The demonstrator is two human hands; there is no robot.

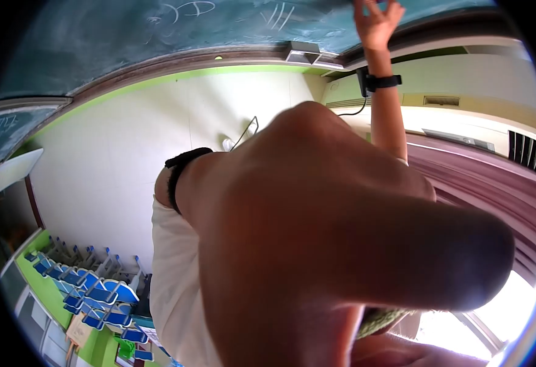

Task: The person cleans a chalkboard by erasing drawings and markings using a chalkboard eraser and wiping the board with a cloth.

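Chalkboard (127,49), dark green, fills the top of the view from about ten o'clock round to one, with its framed lower edge curving underneath. White chalk strokes (280,16) show near twelve, with further scrawls toward eleven.

At one o'clock the right hand (377,27) is raised over the board's surface, so the board lies behind its fingers and spreads away toward nine o'clock from them. The slanting strokes sit at nine o'clock from that hand. Its fingers are bent and somewhat apart, but the tips run to the picture's top edge; I cannot tell whether they grip anything or touch the board. Down the same arm is a black wristband (385,81), with a thin dark cord (355,112) near it. A grey box (303,53) stands at the board's lower edge, at eight o'clock from the right hand.

The left hand (317,208) looms close to the lens, blurred, covering the middle, with one thick digit pointing toward four o'clock. I cannot tell whether it is closed on anything. The board is beyond it, toward twelve. At nine o'clock a dark band (182,160) circles its wrist, above a white sleeve (173,275). Blue chairs (118,290) stand at eight; a mauve curtain (476,165) hangs at three.
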